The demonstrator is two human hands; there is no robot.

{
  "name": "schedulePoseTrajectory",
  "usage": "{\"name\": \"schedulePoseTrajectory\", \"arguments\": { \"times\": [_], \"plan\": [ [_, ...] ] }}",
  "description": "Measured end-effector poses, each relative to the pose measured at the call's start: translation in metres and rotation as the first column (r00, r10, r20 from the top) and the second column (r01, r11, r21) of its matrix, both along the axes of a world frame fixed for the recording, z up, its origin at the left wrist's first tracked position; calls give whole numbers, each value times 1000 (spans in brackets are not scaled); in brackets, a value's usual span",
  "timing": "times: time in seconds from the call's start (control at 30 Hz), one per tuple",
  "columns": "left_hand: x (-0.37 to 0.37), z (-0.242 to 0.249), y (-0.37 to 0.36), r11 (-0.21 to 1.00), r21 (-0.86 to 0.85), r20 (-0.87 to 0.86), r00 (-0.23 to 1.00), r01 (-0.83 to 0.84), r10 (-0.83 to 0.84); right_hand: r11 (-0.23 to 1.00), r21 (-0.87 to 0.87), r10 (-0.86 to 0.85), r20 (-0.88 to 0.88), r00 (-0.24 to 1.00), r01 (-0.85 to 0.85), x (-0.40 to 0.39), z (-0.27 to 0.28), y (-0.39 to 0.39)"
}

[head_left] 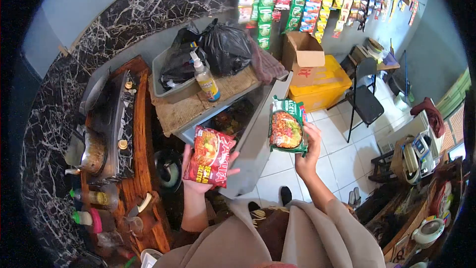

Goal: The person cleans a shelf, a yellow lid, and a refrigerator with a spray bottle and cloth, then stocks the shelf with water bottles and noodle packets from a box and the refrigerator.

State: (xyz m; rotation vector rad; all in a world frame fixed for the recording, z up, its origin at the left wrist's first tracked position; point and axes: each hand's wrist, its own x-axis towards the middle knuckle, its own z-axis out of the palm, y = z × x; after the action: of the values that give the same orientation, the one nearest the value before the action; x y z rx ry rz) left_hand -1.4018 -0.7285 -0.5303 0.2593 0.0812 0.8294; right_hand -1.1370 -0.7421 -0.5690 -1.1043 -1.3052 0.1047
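Observation:
On the palm of my left hand (196, 187) rests a red packet of instant noodles (212, 158), its front facing up, with my thumb at one edge and fingertips showing past the other. My right hand (310, 145) grips a green packet of instant noodles (286, 125) by its right side; the fingers behind it are hidden. The two packets are held apart, at about the same height. Below and between them stands a grey panel (262, 136), beside an opened compartment (225, 122) whose contents are dark and hard to make out.
A spray bottle (206, 80), a grey tub (161, 89) and black plastic bags (227, 47) crowd the worktop ahead. Left is a gas stove (121, 134) with a pot (91, 151) and a knife (140, 205). A cardboard box (303, 55), yellow box (322, 87) and folding chair (366, 100) stand right.

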Motion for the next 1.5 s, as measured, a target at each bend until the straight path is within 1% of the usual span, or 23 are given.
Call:
{"name": "schedulePoseTrajectory", "arguments": {
  "times": [0.07, 0.13, 0.2, 0.27, 0.33, 0.4, 0.47, 0.53, 0.6, 0.73, 0.8, 0.87, 0.93, 1.0, 1.07, 1.13, 1.27, 1.3, 1.33, 1.37, 1.4, 1.47, 1.5],
  "plan": [
    [5, 1, 0, 996, 88, 38, 999, 8, -12, 998, -58, 23, 162, 987, -14, 6, 18, -3],
    [17, -3, 2, 970, 142, -206, 952, -199, 225, 984, -91, 156, 42, 987, -151, 8, 29, -1],
    [37, -3, 9, 962, 168, -170, 955, -215, 243, 963, -92, 243, -104, 965, -252, 18, 31, 1],
    [62, -1, 17, 998, 48, 76, 997, -27, 24, 922, -67, 353, -254, 900, -381, 40, 29, 3],
    [91, -11, 28, 997, 74, 133, 991, -11, 1, 935, -54, 335, -192, 922, -351, 67, 25, 4],
    [123, -17, 48, 981, -84, 210, 965, 177, -156, 981, -125, 119, -219, 968, -149, 95, 17, 7],
    [167, -12, 57, 992, -35, -21, 992, 120, -121, 988, -154, -28, -200, 979, -3, 134, 13, 11],
    [214, -3, 74, 983, 13, -97, 979, 181, -179, 996, -86, -48, -212, 976, 30, 182, 8, 15],
    [263, -5, 88, 989, -12, -47, 988, 149, -149, 997, -20, 63, -396, 916, -77, 233, 8, 17],
    [344, -12, 126, 989, 130, -396, 918, 68, -11, 999, 33, 39, -237, 971, -32, 329, 17, 23],
    [378, 14, 139, 989, 128, -402, 915, 69, -12, 988, 62, 153, -323, 934, -141, 360, 29, 34],
    [399, 30, 154, 938, 326, -462, 886, 122, 46, 988, 74, 156, -330, 931, -139, 378, 46, 49],
    [411, 66, 168, 933, 304, -355, 932, 193, -78, 984, -21, 156, -366, 917, -176, 395, 56, 66],
    [416, 87, 192, 911, 370, -517, 855, 180, 41, 971, -105, 175, -288, 941, -212, 410, 65, 88],
    [423, 109, 217, 826, 553, -687, 621, 108, 379, 937, -72, 284, -415, 864, -343, 414, 76, 113],
    [418, 127, 258, 633, 763, -605, 485, 128, 632, 945, -18, 301, -336, 892, -325, 418, 79, 143],
    [414, 186, 324, 471, 874, -480, 374, 121, 794, 964, 83, 266, -216, 939, -254, 419, 109, 215],
    [410, 193, 355, 304, 948, -318, 347, 98, 882, 955, 84, 296, -175, 939, -285, 423, 124, 235],
    [411, 217, 366, 135, 962, -192, 238, 239, 952, 945, 77, 325, -136, 936, -317, 424, 137, 257],
    [412, 235, 381, 46, 961, -125, 279, 273, 952, 917, 74, 398, -158, 904, -391, 424, 152, 277],
    [408, 254, 405, -241, 884, 186, 171, 402, 968, 882, 86, 471, -171, 866, -463, 423, 173, 301],
    [404, 295, 447, -347, 906, 341, 68, 241, 938, 890, 141, 435, 22, 900, -434, 420, 223, 343],
    [405, 318, 466, -342, 935, 330, 123, 92, 936, 877, 191, 436, 66, 898, -440, 416, 250, 366]
  ]
}}
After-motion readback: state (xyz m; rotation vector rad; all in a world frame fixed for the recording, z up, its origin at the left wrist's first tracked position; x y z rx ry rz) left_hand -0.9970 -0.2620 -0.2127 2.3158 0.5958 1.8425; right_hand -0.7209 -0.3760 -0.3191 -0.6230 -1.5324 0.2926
